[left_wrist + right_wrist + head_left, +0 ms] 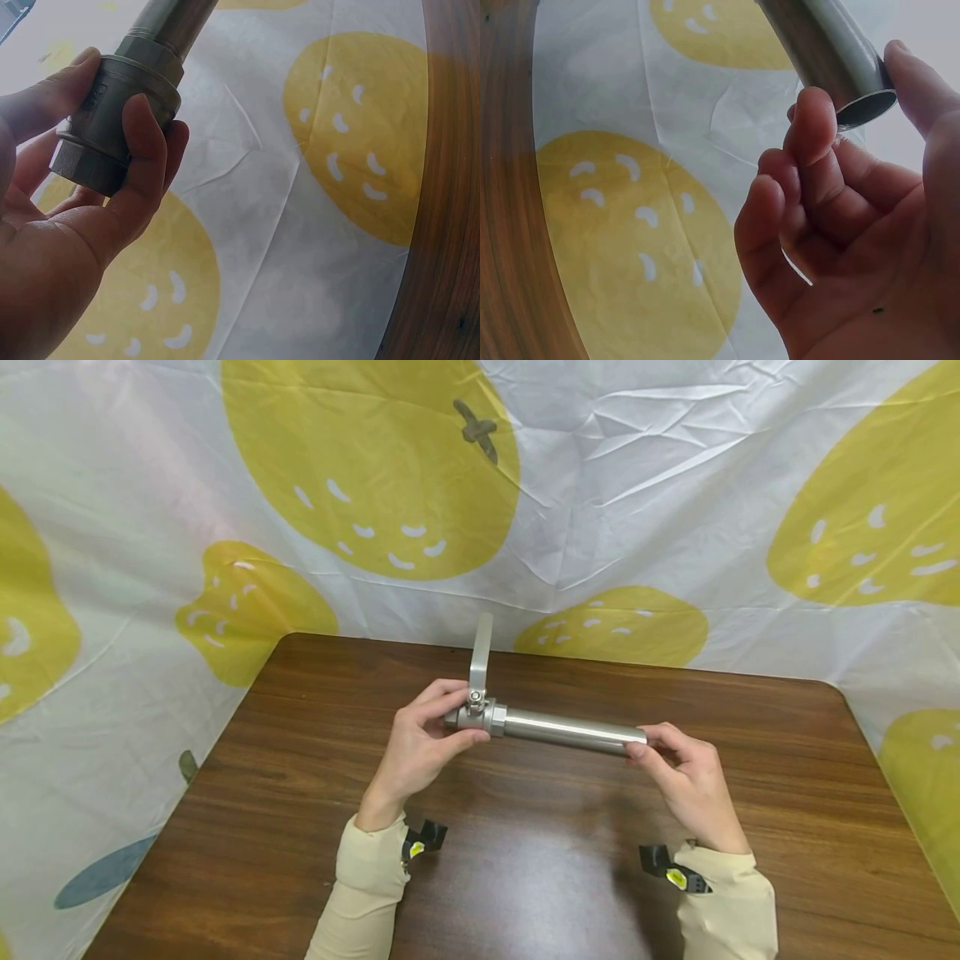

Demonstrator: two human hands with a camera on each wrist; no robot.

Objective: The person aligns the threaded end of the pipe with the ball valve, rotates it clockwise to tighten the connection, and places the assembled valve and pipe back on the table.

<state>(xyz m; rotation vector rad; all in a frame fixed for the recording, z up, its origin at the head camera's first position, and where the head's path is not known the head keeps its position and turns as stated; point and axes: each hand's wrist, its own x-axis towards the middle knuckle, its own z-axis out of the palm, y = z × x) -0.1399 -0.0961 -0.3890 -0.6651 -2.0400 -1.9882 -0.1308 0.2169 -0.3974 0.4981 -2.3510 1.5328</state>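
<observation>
A steel ball valve with a flat lever handle pointing away from me is joined to a polished steel pipe, held level above the wooden table. My left hand grips the valve body, thumb and fingers curled round it. My right hand pinches the pipe's open right end between thumb and fingertips.
A white cloth with big yellow fruit prints hangs behind and beside the table. The table's rounded far corners lie at left and right. Small black and yellow wrist devices sit on both beige sleeves.
</observation>
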